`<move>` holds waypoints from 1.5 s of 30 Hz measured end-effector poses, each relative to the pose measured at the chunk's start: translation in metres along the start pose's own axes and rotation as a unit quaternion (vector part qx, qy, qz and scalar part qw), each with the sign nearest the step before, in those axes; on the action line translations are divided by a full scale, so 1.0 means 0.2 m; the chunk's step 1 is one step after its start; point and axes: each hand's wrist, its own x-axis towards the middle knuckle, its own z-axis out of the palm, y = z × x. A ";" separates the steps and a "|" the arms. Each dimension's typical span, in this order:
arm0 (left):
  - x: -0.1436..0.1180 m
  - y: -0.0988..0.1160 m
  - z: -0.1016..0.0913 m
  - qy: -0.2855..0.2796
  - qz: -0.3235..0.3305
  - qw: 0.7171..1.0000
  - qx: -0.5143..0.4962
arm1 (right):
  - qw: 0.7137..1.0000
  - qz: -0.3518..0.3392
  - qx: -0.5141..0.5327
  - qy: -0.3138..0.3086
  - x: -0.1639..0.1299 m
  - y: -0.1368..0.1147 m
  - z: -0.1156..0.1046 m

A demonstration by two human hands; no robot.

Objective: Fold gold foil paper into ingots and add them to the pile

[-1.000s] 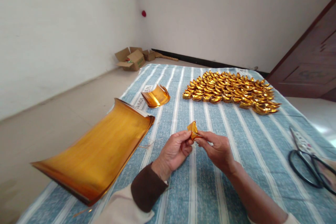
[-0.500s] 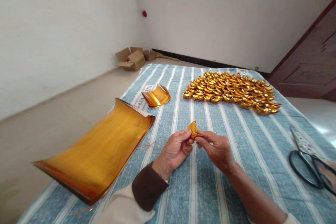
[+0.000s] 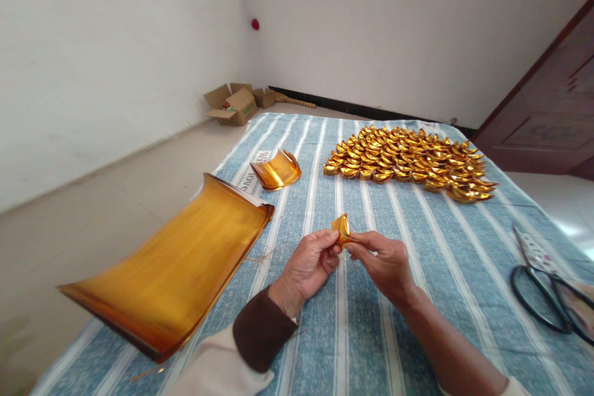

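A small folded piece of gold foil paper [image 3: 341, 226] is pinched between the fingertips of both hands, just above the blue striped cloth [image 3: 417, 247]. My left hand [image 3: 309, 266] grips its left side and my right hand [image 3: 383, 263] grips its right side. To the left lies a large curled stack of gold foil sheets [image 3: 176, 266]. A smaller curled stack of cut gold pieces [image 3: 276, 170] lies beyond it. Many folded gold ingots [image 3: 408, 161] are laid out in rows at the far side of the cloth.
Black-handled scissors [image 3: 542, 288] lie at the right edge of the cloth. Open cardboard boxes [image 3: 234, 104] sit on the floor by the far wall. A dark wooden door [image 3: 547, 111] stands at the right. Pale floor runs along the left.
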 end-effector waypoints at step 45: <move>-0.01 0.04 0.01 0.031 -0.039 0.996 -0.070 | 0.996 0.001 0.079 -0.031 0.02 0.01 -0.02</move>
